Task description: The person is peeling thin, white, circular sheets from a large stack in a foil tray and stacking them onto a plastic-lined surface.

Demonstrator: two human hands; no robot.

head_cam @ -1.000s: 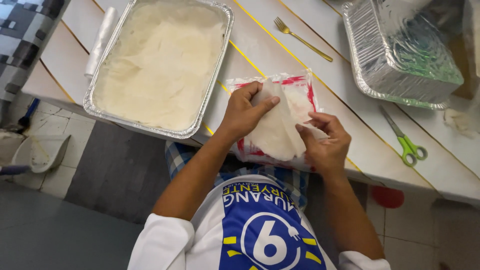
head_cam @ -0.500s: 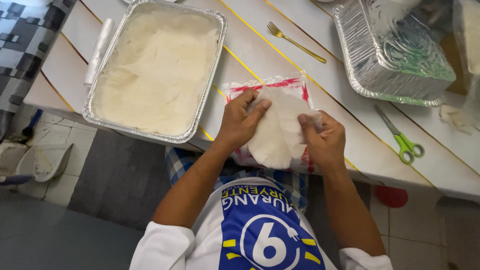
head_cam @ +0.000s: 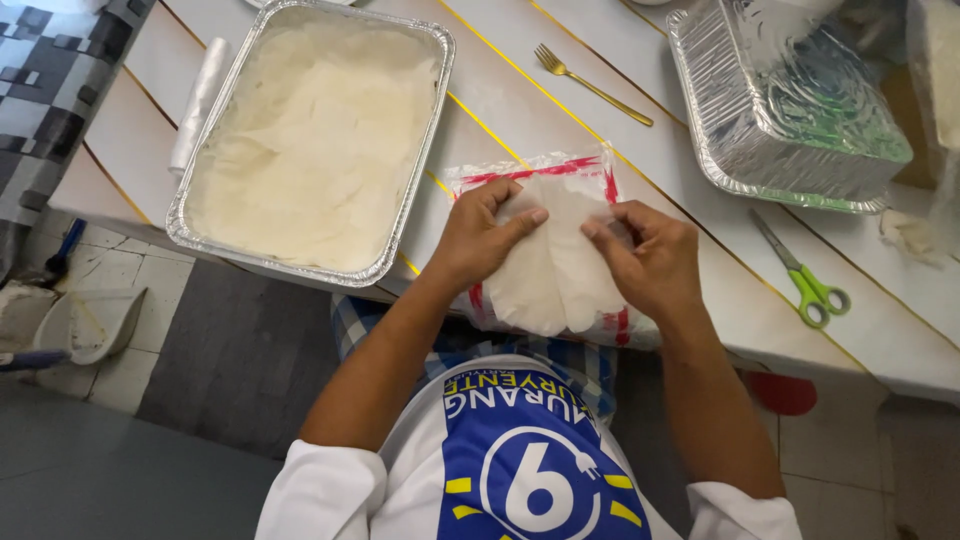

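A thin round white wrapper sheet (head_cam: 556, 268) is held over a clear plastic packet with red edges (head_cam: 530, 172) that lies at the near edge of the table. My left hand (head_cam: 483, 236) pinches the sheet's left side with thumb and fingers. My right hand (head_cam: 651, 257) pinches its upper right edge, and the sheet is creased down the middle between them. A large foil tray (head_cam: 412, 170) lined with pale sheets lies to the left of the packet.
A gold fork (head_cam: 588, 83) lies beyond the packet. Green-handled scissors (head_cam: 805, 278) lie to the right. A second foil tray (head_cam: 722, 130) with crumpled clear plastic is at the upper right. A rolled clear plastic tube (head_cam: 199, 100) sits left of the big tray. Tiled floor lies below.
The sheet has come down nearer the packet and my hands have moved apart along its edges, left hand now at its left side, right hand at its top right.
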